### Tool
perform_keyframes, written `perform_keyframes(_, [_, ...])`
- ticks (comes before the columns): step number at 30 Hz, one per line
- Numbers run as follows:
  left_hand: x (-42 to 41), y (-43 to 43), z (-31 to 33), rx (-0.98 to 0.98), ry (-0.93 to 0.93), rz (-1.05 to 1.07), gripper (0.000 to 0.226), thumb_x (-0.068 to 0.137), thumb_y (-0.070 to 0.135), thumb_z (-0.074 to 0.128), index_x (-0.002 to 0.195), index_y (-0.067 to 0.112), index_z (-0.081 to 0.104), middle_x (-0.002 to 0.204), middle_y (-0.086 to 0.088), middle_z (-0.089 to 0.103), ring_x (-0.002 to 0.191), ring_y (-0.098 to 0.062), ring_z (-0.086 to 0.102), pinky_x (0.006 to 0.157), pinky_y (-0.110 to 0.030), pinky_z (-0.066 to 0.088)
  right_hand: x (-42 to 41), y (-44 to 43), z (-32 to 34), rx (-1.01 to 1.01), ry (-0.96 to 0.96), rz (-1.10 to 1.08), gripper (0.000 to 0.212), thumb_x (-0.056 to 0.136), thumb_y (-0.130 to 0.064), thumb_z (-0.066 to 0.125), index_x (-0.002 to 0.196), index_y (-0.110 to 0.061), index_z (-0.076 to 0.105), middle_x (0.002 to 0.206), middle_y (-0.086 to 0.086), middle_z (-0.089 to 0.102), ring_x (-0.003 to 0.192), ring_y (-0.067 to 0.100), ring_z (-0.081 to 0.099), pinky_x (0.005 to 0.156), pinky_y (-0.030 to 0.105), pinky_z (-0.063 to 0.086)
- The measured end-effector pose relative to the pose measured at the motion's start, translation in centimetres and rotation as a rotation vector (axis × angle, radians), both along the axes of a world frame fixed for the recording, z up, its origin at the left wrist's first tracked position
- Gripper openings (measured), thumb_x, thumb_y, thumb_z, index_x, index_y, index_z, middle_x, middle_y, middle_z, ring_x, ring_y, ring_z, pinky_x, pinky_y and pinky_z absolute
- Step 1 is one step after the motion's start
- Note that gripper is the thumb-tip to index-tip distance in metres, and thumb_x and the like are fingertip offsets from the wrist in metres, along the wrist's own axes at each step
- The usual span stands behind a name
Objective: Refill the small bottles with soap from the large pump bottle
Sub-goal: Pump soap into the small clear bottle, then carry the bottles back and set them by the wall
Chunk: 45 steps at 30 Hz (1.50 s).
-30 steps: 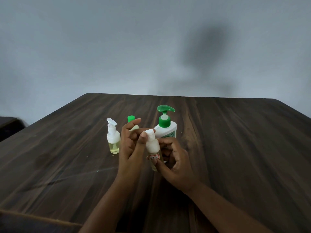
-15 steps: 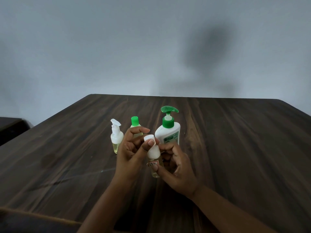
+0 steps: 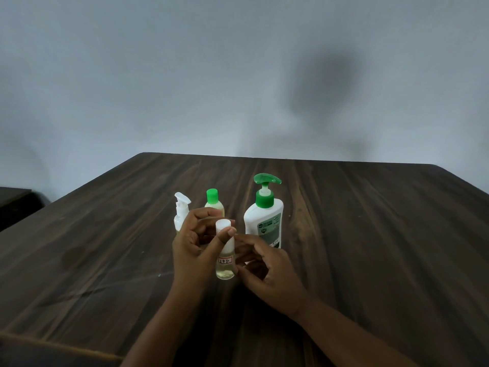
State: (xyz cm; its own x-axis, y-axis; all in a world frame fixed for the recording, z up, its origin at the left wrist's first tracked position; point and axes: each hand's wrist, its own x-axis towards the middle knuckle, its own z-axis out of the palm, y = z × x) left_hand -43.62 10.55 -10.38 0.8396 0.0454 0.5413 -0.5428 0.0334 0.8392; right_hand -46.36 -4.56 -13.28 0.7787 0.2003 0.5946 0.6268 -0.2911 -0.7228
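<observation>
A small bottle with a white cap and a little yellow soap inside is held upright in the middle of the counter. A white label with a red edge is seen on its front. The cap is pinched by the thumb and fingers of the left hand, which is closed around it. The right hand is curled at 3 o'clock from the small bottle, with its fingertips touching the side of the bottle. It cannot be told whether the bottle's bottom touches the counter.

The big pump bottle, white with a green pump, is stood at 1 o'clock, just behind the right hand. A green-capped bottle is stood at 12 o'clock, partly hidden by the left hand. A white pump bottle is stood at 11 o'clock. A grey wall is seen behind the counter.
</observation>
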Motion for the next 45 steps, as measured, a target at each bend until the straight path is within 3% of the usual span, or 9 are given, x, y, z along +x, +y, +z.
perform_keyframes(9, [1.9, 0.2, -1.0, 0.048, 0.024, 0.16, 0.028, 0.069, 0.012, 0.079, 0.092, 0.012, 0.063, 0.089, 0.001, 0.071, 0.083, -0.018, 0.068, 0.074, -0.035, 0.057, 0.5, -0.4, -0.6, -0.094, -0.1, -0.134, 0.021, 0.089, -0.02, 0.061, 0.108, -0.016, 0.068, 0.096, -0.018, 0.066, 0.089, -0.002, 0.065, 0.075, 0.01, 0.052])
perform_keyframes(14, [2.8, -0.1, -1.6, 0.084, 0.015, 0.174, 0.028, 0.07, 0.005, 0.08, 0.09, 0.014, 0.063, 0.084, 0.008, 0.07, 0.077, -0.009, 0.066, 0.069, -0.021, 0.054, 0.8, -0.4, -0.9, -0.141, -0.112, -0.173, 0.017, 0.089, -0.023, 0.059, 0.1, -0.014, 0.069, 0.093, -0.006, 0.071, 0.085, -0.003, 0.063, 0.075, 0.007, 0.049])
perform_keyframes(23, [2.8, -0.1, -2.9, 0.135, -0.019, 0.254, 0.045, 0.066, 0.019, 0.083, 0.103, 0.022, 0.058, 0.096, 0.005, 0.069, 0.087, -0.01, 0.067, 0.076, -0.028, 0.054, 0.6, -0.7, -1.0, -0.102, -0.215, -0.293, 0.017, 0.089, -0.023, 0.06, 0.079, -0.011, 0.066, 0.076, -0.003, 0.065, 0.068, 0.002, 0.058, 0.065, 0.01, 0.047])
perform_keyframes(28, [2.2, -0.2, -2.8, 0.224, -0.113, 0.305, 0.049, 0.066, 0.024, 0.083, 0.107, 0.022, 0.056, 0.102, 0.012, 0.064, 0.091, -0.005, 0.061, 0.078, -0.023, 0.052, 0.1, -1.0, -0.5, -0.012, -0.37, -0.475, 0.028, 0.087, -0.02, 0.057, 0.063, -0.006, 0.056, 0.065, -0.005, 0.052, 0.066, -0.013, 0.044, 0.067, -0.002, 0.035])
perform_keyframes(32, [1.1, -0.3, -2.5, 0.294, -0.362, 0.575, 0.041, 0.075, 0.03, 0.077, 0.107, 0.012, 0.06, 0.107, 0.006, 0.055, 0.101, -0.008, 0.045, 0.086, -0.024, 0.04, 0.8, -1.7, -0.3, 0.165, -0.381, -0.568, 0.022, 0.087, -0.021, 0.053, 0.07, -0.008, 0.051, 0.07, -0.009, 0.044, 0.064, -0.002, 0.044, 0.057, 0.01, 0.038])
perform_keyframes(35, [-0.9, -1.6, -2.3, 0.316, -0.538, 0.453, 0.029, 0.081, 0.028, 0.066, 0.105, 0.016, 0.056, 0.105, 0.001, 0.056, 0.1, -0.009, 0.049, 0.091, -0.014, 0.038, 1.6, -2.3, -0.2, 0.337, -0.29, -0.642, 0.014, 0.087, -0.027, 0.053, 0.085, -0.014, 0.052, 0.075, 0.002, 0.052, 0.063, 0.013, 0.049, 0.054, 0.027, 0.045])
perform_keyframes(38, [-2.5, -3.3, -2.8, 0.403, -0.454, 0.242, 0.035, 0.082, 0.021, 0.068, 0.112, 0.022, 0.051, 0.113, 0.013, 0.045, 0.098, -0.01, 0.054, 0.087, -0.018, 0.048, 1.9, -2.5, -0.2, 0.454, -0.098, -0.71, 0.024, 0.083, -0.036, 0.056, 0.098, -0.017, 0.053, 0.088, -0.003, 0.055, 0.072, 0.002, 0.052, 0.06, 0.014, 0.045])
perform_keyframes(41, [-3.4, -4.6, -3.4, 0.423, -0.222, 0.197, 0.059, 0.079, 0.011, 0.073, 0.124, 0.032, 0.04, 0.125, 0.018, 0.033, 0.111, -0.019, 0.054, 0.089, -0.033, 0.054, 1.7, -2.7, -0.3, 0.512, 0.054, -0.686, 0.017, 0.092, -0.019, 0.061, 0.108, -0.019, 0.053, 0.1, -0.009, 0.054, 0.083, 0.0, 0.053, 0.067, 0.007, 0.045])
perform_keyframes(45, [-3.7, -5.4, -3.9, 0.431, -0.043, 0.187, 0.079, 0.08, 0.016, 0.074, 0.141, 0.026, 0.024, 0.14, 0.015, 0.024, 0.118, -0.024, 0.051, 0.089, -0.047, 0.054, 1.5, -2.2, -0.4, 0.441, 0.13, -0.612, 0.023, 0.095, -0.015, 0.058, 0.115, -0.025, 0.05, 0.113, -0.006, 0.055, 0.101, 0.01, 0.056, 0.076, 0.011, 0.046])
